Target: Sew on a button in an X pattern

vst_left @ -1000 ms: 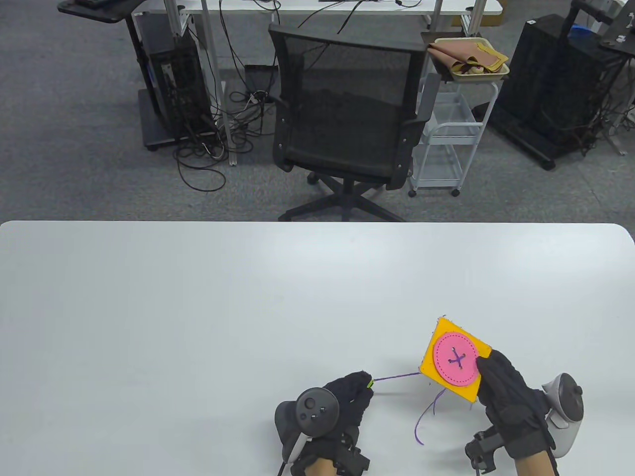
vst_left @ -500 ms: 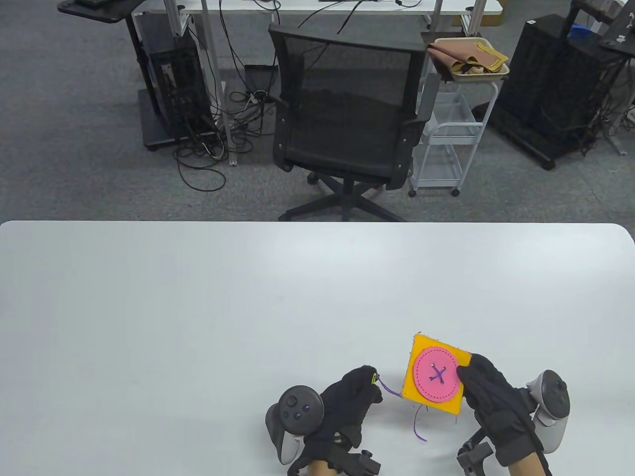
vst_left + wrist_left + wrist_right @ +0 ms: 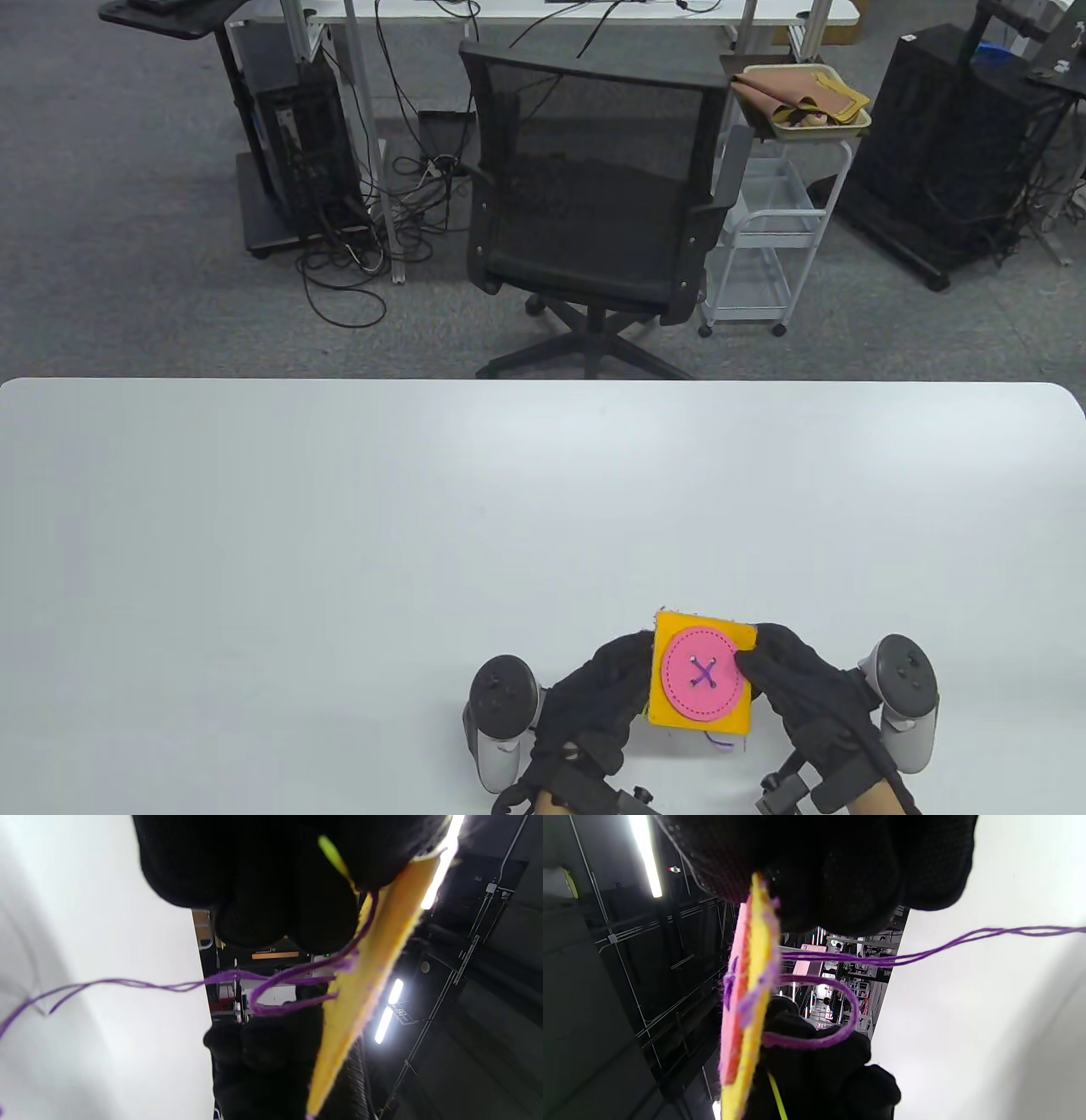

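Note:
A yellow felt square point(image 3: 666, 632) carries a pink button point(image 3: 702, 675) with a purple X stitched through its holes. My right hand point(image 3: 751, 658) grips the square's right edge and holds it above the white table point(image 3: 339, 552). My left hand point(image 3: 640, 658) is at the square's left edge, fingers reaching behind it. It pinches a yellow-green needle point(image 3: 333, 855), also seen in the right wrist view point(image 3: 776, 1090). Purple thread point(image 3: 169, 984) runs from the back of the felt point(image 3: 373, 984) in a slack loop point(image 3: 840, 1027). A thread end point(image 3: 721, 743) hangs below the square.
Beyond the table's far edge stand a black office chair point(image 3: 594, 195) and a white trolley point(image 3: 764, 246) with a tray of cloth on top. The hands work near the table's front edge, right of centre.
The right hand brought the square left and toward the front edge, turning it nearly square-on. The left hand with the needle closed the gap to the square's left edge. The thread went slack.

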`<state>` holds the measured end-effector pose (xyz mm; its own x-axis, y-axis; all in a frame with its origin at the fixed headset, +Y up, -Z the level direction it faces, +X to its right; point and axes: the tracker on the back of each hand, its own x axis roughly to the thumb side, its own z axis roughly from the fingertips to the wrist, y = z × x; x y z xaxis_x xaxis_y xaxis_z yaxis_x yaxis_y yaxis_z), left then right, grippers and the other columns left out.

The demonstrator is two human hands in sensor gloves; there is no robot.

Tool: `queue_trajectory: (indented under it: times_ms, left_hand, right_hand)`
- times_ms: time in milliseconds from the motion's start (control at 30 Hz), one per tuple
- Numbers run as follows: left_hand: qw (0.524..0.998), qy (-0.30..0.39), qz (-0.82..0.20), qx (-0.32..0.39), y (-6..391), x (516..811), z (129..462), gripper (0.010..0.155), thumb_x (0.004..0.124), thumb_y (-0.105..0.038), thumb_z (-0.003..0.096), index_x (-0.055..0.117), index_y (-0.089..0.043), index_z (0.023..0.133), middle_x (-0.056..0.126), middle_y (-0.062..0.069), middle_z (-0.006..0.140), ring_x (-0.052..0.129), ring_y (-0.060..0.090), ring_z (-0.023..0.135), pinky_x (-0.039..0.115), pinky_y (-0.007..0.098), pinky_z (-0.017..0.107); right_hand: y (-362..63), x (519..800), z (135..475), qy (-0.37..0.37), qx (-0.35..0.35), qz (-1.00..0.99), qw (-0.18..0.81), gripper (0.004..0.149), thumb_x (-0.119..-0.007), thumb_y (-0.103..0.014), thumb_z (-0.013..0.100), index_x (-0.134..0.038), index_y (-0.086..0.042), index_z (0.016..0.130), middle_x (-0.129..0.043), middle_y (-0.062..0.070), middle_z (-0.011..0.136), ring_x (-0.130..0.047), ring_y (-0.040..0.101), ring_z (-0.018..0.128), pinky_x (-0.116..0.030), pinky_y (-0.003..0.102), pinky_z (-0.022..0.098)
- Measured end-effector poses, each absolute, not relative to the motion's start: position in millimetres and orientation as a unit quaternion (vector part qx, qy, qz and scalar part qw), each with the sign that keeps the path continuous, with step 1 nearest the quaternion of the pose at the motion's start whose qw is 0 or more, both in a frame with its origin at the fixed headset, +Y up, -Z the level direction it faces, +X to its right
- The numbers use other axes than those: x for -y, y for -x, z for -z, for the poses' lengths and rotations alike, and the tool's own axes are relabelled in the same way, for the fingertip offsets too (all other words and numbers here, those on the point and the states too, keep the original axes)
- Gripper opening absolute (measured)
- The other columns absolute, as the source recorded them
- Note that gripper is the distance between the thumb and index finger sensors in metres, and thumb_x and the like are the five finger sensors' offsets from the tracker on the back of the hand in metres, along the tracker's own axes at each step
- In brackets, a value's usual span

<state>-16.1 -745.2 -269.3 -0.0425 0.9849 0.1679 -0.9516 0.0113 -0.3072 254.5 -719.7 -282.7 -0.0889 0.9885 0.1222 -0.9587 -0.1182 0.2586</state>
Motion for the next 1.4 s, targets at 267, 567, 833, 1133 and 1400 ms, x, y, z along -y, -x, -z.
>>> queue_trajectory:
  times_ms: [267,567,833,1133,1400]
  left_hand:
    - [0.664,0.078,-0.72,0.186,13,745,269,0.041,0.075,-0.038,0.0535,0.078,-0.027,0.093,0.1,-0.009,0.076,0.1,0.02,0.07,0.084,0.043,0.052]
    - [0.641,0.096,-0.736,0.195,12,744,268,0.045,0.072,-0.046,0.0545,0.08,-0.025,0.094,0.099,-0.005,0.08,0.098,0.024,0.074,0.082,0.046,0.054]
    - [0.675,0.057,-0.714,0.178,20,740,267,0.056,0.076,-0.058,0.0496,0.084,-0.021,0.091,0.101,-0.002,0.078,0.1,0.026,0.071,0.082,0.048,0.052]
    - [0.765,0.036,-0.628,0.139,27,734,266,0.051,0.083,-0.048,0.0483,0.084,-0.018,0.089,0.101,-0.001,0.075,0.101,0.027,0.067,0.084,0.049,0.049]
    - [0.797,0.023,-0.592,0.114,28,732,266,0.043,0.084,-0.04,0.0484,0.085,-0.018,0.085,0.102,-0.001,0.07,0.102,0.027,0.063,0.084,0.049,0.047]
  right_hand:
    - [-254,721,282,-0.127,-0.044,-0.758,0.638,0.04,-0.072,-0.037,0.052,-0.071,-0.018,0.088,-0.091,0.004,0.062,-0.09,0.017,0.053,-0.074,0.046,0.06]
    - [-253,721,281,-0.124,-0.036,-0.768,0.627,0.04,-0.072,-0.037,0.052,-0.071,-0.018,0.088,-0.091,0.004,0.062,-0.09,0.017,0.053,-0.074,0.046,0.06]
    - [-250,722,279,-0.122,-0.026,-0.787,0.604,0.04,-0.072,-0.037,0.052,-0.071,-0.019,0.088,-0.091,0.004,0.063,-0.089,0.018,0.054,-0.073,0.046,0.061]
    - [-245,720,276,-0.122,-0.007,-0.816,0.565,0.039,-0.073,-0.037,0.052,-0.071,-0.022,0.088,-0.091,0.005,0.065,-0.088,0.019,0.056,-0.071,0.047,0.063]
    - [-241,722,275,-0.125,-0.007,-0.827,0.548,0.04,-0.073,-0.037,0.052,-0.071,-0.021,0.089,-0.09,0.005,0.067,-0.088,0.019,0.058,-0.071,0.048,0.064]
